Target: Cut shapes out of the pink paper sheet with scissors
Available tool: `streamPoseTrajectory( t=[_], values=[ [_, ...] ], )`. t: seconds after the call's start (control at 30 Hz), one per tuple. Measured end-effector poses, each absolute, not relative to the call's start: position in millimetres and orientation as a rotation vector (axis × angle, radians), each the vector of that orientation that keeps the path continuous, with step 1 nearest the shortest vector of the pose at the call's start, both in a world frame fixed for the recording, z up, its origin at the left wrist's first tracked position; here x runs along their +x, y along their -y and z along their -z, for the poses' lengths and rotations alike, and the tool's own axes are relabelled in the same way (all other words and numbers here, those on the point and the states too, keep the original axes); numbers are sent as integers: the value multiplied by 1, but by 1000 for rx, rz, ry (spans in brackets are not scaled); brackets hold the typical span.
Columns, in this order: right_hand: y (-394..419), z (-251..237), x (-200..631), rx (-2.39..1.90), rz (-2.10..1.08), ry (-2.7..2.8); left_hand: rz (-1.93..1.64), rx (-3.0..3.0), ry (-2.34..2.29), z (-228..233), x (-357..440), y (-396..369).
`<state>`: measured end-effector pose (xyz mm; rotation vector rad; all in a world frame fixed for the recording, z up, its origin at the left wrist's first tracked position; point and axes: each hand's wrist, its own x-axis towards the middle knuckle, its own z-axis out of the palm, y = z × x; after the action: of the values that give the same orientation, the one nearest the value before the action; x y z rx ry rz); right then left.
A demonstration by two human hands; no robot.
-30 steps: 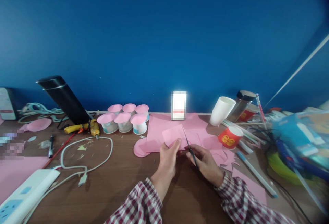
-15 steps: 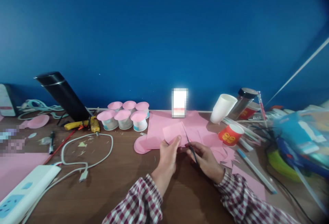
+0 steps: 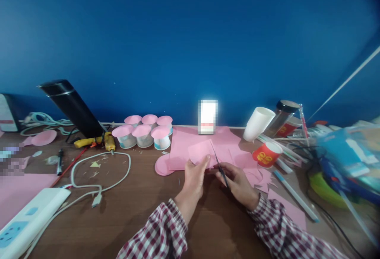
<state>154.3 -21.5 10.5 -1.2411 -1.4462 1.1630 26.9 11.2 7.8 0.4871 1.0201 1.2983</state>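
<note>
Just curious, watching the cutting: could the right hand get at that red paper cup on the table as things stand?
Probably yes, once freed. The right hand is shut on the scissors, so it is occupied. The red paper cup stands just beyond it to the right, with only flat pink scraps between.

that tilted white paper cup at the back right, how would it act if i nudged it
The white paper cup looks thin-walled and empty, so it is probably very light and would shift at a slight push. It stands tilted against the dark-lidded jar, so a nudge would likely tip it over. Being round, it may then roll in a curve.
</note>
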Motion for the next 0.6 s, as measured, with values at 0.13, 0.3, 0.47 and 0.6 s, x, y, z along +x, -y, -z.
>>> streamPoseTrajectory(
  t=[0.13,0.3,0.47,0.6],
  values=[
    [22,-10,154,-1236,-1159,1431,-1289,502,-1028,-11,26,-11],
    [21,-6,155,-1210,-1172,1415,-1284,491,-1012,-12,25,-10],
    [21,-6,155,-1223,-1169,1421,-1277,494,-1004,-9,25,-11],
    [22,-8,155,-1250,-1170,1419,-1281,483,-995,-10,25,-10]
  ],
)
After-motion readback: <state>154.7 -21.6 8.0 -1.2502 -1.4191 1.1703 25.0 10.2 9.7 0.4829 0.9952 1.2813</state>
